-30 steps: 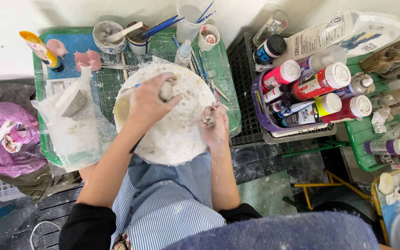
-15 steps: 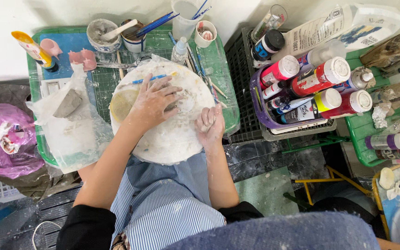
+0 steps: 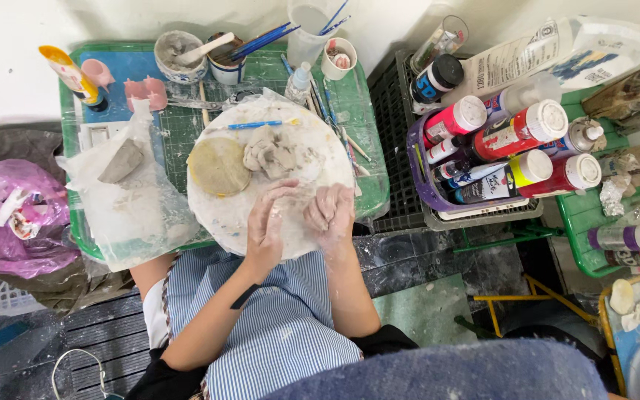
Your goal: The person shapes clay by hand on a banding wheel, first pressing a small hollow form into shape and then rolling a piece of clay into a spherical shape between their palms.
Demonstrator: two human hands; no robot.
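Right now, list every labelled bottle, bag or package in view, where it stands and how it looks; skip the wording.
Paint bottles: purple basket on the right, lying down; pink, red and yellow labels, white caps.
Black-capped jar: behind that basket, blue label.
White bag: top right, lying flat; dark print, blue patch.
Purple-labelled bottles: green tray, far right, white caps.
Yellow-topped tube: mat's far left corner, slanted.
Small spray bottle: behind the white board, clear.

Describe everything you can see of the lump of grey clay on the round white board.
The lump of grey clay is pale, matte and uneven, with folds and knobby bumps, as if hand-pressed. It lies on the far half of the round white board, beside a flat tan disc. A blue pen lies just beyond it. Neither hand touches it.
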